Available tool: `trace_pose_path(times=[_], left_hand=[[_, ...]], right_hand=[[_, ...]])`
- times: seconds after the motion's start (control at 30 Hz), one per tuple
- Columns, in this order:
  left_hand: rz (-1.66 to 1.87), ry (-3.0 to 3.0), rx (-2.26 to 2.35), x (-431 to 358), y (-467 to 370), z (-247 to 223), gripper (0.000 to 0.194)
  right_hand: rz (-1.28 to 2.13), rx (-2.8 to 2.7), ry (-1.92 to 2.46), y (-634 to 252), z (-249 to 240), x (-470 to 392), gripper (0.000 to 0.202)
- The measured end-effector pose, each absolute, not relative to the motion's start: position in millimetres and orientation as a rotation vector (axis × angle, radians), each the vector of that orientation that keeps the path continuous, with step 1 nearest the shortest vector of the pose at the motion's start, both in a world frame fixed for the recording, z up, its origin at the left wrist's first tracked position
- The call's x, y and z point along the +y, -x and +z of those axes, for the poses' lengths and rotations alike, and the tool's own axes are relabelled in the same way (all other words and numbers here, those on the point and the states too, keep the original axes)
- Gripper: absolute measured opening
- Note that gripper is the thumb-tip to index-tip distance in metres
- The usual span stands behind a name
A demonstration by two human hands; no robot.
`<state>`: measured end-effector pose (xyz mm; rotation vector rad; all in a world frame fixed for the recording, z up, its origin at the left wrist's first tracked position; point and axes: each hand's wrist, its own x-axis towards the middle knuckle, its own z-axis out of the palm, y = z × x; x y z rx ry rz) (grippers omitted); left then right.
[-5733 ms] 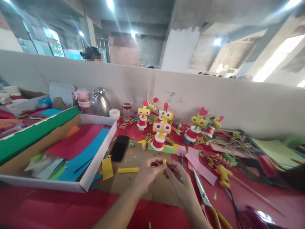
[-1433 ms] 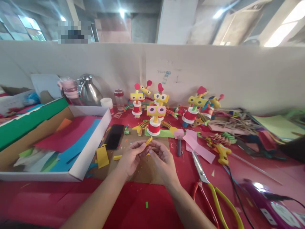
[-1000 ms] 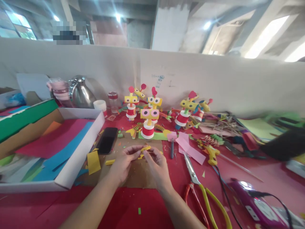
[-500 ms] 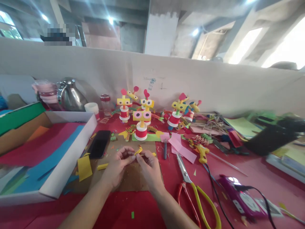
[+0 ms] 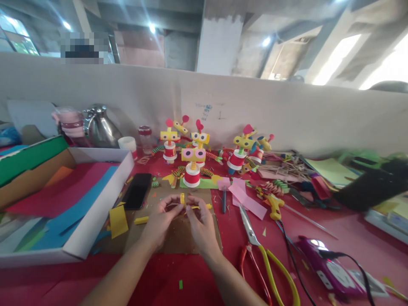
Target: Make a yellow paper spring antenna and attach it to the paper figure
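Over the brown cardboard (image 5: pixel 178 244), my left hand (image 5: pixel 162 221) and my right hand (image 5: pixel 201 223) meet with their fingertips pinched together. Between them is a narrow yellow paper strip (image 5: pixel 182 198), its folded part standing up at the left thumb. The fingers cover much of the strip. Just behind the hands stands a paper-cup figure (image 5: pixel 192 175) with a yellow tube head, round eyes and coiled paper arms. A rolled yellow paper piece (image 5: pixel 141 220) lies left of my left hand, near a yellow paper sheet (image 5: pixel 118 222).
Scissors (image 5: pixel 251 238) and a hot glue gun (image 5: pixel 274 206) lie to the right, with a purple device (image 5: pixel 331 267) and its cable. A phone (image 5: pixel 138 191) and a box of coloured paper (image 5: pixel 95 204) are at left. Several more figures (image 5: pixel 237 159) stand behind.
The yellow strip's folded part, slanted before, now stands upright and looks more compact. My fingers have shifted slightly around it. The whole view has moved a little to the left.
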<state>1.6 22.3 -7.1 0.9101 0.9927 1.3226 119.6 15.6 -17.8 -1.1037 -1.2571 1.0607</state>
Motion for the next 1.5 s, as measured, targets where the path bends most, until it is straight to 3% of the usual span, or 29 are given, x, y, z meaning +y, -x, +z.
trace_pose_path(times=[0.67, 0.93, 1.5], left_hand=[[1.287, -0.709, 0.878, 27, 5, -13, 0.023], [1.276, -0.909, 0.976, 24, 3, -9, 0.025], [1.271, -1.067, 0.994, 22, 1, -7, 0.029]], right_hand=[[0.957, -1.330, 1.121, -120, -23, 19, 0.022], [0.965, -1.362, 1.144, -121, -22, 17, 0.031], [0.976, -1.341, 1.103, -122, -25, 19, 0.027]])
